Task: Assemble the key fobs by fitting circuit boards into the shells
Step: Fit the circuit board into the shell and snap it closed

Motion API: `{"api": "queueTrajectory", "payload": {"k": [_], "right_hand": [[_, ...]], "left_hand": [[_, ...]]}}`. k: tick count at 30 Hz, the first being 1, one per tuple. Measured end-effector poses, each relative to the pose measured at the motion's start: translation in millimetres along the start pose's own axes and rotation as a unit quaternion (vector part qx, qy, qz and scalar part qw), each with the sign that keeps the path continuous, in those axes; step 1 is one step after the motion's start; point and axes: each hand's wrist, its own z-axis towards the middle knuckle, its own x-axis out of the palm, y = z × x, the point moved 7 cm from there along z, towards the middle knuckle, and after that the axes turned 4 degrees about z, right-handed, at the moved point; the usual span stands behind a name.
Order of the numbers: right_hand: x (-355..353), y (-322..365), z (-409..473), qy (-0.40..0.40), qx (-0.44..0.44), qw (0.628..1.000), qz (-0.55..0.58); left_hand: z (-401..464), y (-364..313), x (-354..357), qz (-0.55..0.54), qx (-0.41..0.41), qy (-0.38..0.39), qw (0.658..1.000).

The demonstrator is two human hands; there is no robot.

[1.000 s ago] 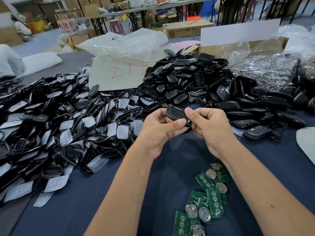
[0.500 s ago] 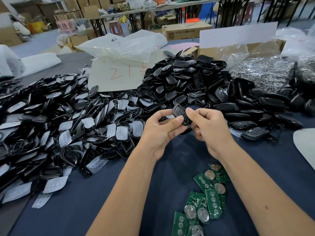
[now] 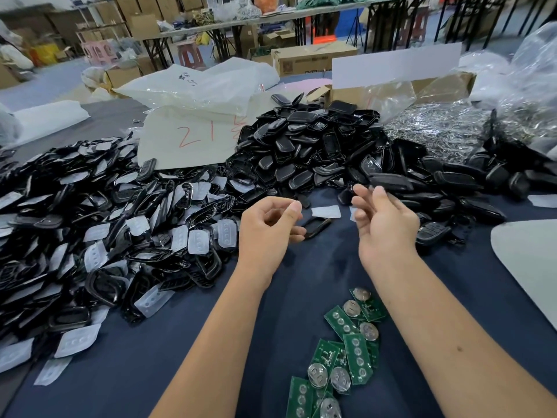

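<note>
Both hands empty above the blue cloth; the key fob they pinched together half a second ago is gone from between them.

Nearest, green circuit boards (image 3: pixel 340 354) with coin cells lie scattered on the navy tablecloth (image 3: pixel 156 357), long axes pointing mostly away and slightly left; above them the left hand (image 3: pixel 266 229) hangs with fingers loosely curled, holding nothing; the right hand (image 3: pixel 384 221) has parted from it, fingers relaxed and blurred, also holding nothing; between the hands a single black shell frame (image 3: pixel 316 227) lies flat, long axis running toward the upper right; left, a heap of shell frames and clear button pads (image 3: pixel 99 224); farther back, a mound of black shell halves (image 3: pixel 316 146); right of it, closed key fobs (image 3: pixel 452 188) lie in a row.
</note>
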Motion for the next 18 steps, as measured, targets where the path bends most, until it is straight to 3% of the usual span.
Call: {"api": "queueTrajectory", "payload": {"k": [4, 7, 9, 11, 14, 15, 18], "right_hand": [[0.7, -1.8, 0.5, 0.015, 0.004, 0.999, -0.039], [8.8, -3.2, 0.5, 0.075, -0.015, 0.982, -0.171], [19.8, -5.3, -2.5, 0.162, -0.031, 0.943, -0.289], [33.6, -11.7, -13.6, 0.294, -0.052, 0.853, -0.428], [44.9, -23.7, -39.0, 0.459, -0.088, 0.643, -0.607], [45.5, -24.8, -46.3, 0.490, -0.080, 0.596, -0.630], [42.6, -22.4, -65.4, 0.560, -0.005, 0.508, -0.654]], "left_hand": [[-0.6, -9.5, -7.1, 0.159, 0.098, -0.048, 0.981], [-4.5, -28.3, -13.3, 0.366, 0.201, -0.121, 0.900], [-1.0, -35.0, -18.5, 0.466, 0.231, -0.157, 0.839], [7.6, -29.9, -25.6, 0.536, 0.189, -0.153, 0.809], [13.8, -16.5, -34.5, 0.575, 0.115, -0.140, 0.798], [14.2, -14.4, -36.7, 0.569, 0.109, -0.141, 0.803], [14.3, -17.0, -41.3, 0.535, 0.115, -0.156, 0.822]]}}
